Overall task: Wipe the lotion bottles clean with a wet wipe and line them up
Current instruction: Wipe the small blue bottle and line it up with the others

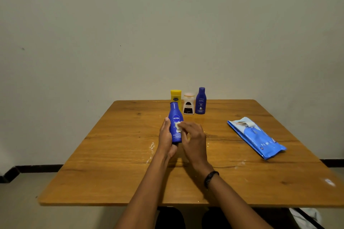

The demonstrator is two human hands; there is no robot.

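Mid-way across a brown wooden table [111, 173], the left hand [166, 136] grips a blue plastic lotion bottle [176, 115]; the right hand [194, 140] pinches a white wet wipe [179, 125] against its label. A blue wipes pack [256, 138] lies on the table's right side. A yellow bottle [176, 95], a white bottle [188, 104] and a second blue bottle [200, 101] stand at the table's far edge.

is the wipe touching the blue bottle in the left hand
Touching. The head view shows the right hand pressing the white wipe against the front of the blue bottle, which the left hand grips.
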